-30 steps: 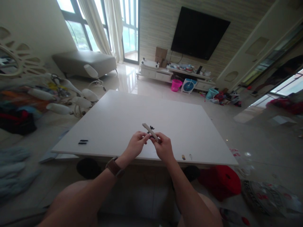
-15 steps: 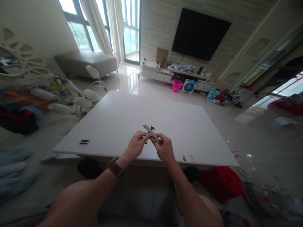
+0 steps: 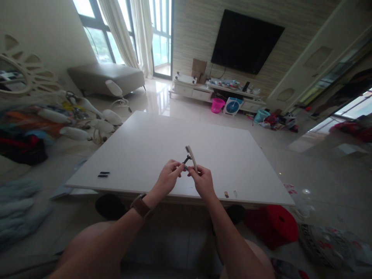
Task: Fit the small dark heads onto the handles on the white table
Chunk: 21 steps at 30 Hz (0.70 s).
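My right hand [image 3: 202, 181] is closed around a beige toothbrush [image 3: 192, 157], whose dark bristles face left at the raised end. In the fingertips of my left hand [image 3: 169, 176] is a small dark T-ended piece [image 3: 186, 159]; its lower part is hidden by the fingers and its exact kind is unclear. The piece's far end is right beside the toothbrush handle; whether they touch cannot be made out. Both hands nearly meet above the near part of the white table [image 3: 162, 135].
Two short black strips [image 3: 103, 174] lie at the table's left. Near the front edge, to the right, are a small yellow and dark item [image 3: 226, 194] and a clear or whitish one [image 3: 235, 193]. A red stool-like object [image 3: 276, 224] stands beside the table at right.
The toothbrush has turned from slanting left to more upright, its bristles now visible to the left. The dark piece shows more plainly between the hands. Both hands stay almost in place.
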### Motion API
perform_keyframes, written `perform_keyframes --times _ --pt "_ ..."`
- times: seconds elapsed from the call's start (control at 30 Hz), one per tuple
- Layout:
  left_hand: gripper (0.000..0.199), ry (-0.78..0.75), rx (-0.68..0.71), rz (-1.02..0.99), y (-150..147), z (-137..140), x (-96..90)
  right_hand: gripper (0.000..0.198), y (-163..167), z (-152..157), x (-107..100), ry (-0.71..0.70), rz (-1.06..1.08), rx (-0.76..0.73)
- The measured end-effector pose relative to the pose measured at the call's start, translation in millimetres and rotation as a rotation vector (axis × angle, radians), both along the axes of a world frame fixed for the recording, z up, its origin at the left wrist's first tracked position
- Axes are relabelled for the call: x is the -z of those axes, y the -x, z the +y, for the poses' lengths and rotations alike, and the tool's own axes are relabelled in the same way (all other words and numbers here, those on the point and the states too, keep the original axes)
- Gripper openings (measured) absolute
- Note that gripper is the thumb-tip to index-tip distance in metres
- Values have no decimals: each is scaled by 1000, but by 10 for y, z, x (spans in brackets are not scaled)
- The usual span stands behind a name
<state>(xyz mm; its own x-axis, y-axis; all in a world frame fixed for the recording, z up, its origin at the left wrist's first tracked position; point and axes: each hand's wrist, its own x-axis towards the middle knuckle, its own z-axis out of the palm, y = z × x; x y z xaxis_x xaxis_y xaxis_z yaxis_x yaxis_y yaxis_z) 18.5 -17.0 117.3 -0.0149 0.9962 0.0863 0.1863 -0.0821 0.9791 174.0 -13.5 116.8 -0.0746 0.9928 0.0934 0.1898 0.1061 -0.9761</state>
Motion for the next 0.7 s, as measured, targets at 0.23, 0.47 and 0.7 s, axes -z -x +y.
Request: perform_keyframes --times 0.23,0.47,0.7 --pt "27 -2 -3 -76 -22 -19 -3 27 -6 32 82 61 127 23" --pt "25 9 45 -53 -26 -20 13 27 13 50 107 15 233 92" --pt "24 -58 86 -7 -24 -12 29 30 -2 53 126 -16 249 146"
